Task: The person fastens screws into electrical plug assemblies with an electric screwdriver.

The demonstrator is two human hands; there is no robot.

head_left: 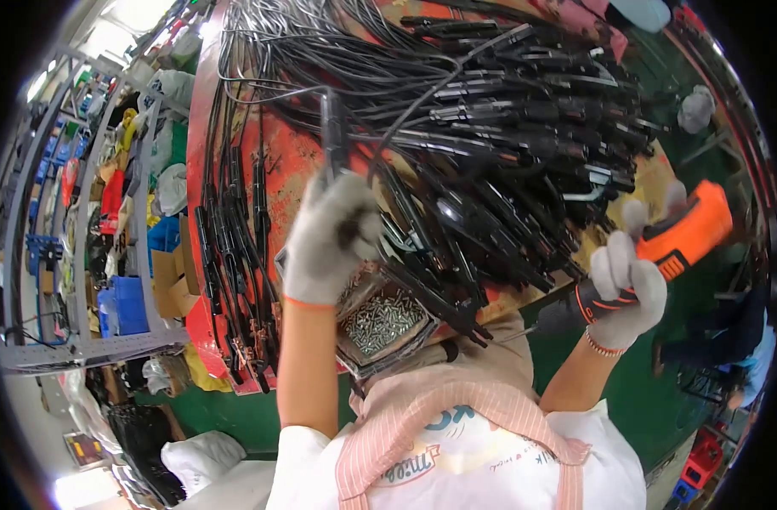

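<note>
My left hand (331,229), in a grey work glove with a dark stained patch, is closed around a slim black plastic housing (333,127) with a cable running from its far end. The housing stands up from the fist above the red table. Off to the right, my gloved right hand (626,285) grips an orange and black electric screwdriver (690,229). Its black nose and thin bit point left toward my lap. Just below my left hand lies a tray of small silver screws (384,323), partly covered by that wrist.
Many black cabled housings (516,127) are heaped over the right of the red table (299,161). Several more (235,221) lie in a row at its left. Grey cables (320,42) bunch at the far side. Shelving (91,340) with bins stands left; a person's arm (750,365) shows right.
</note>
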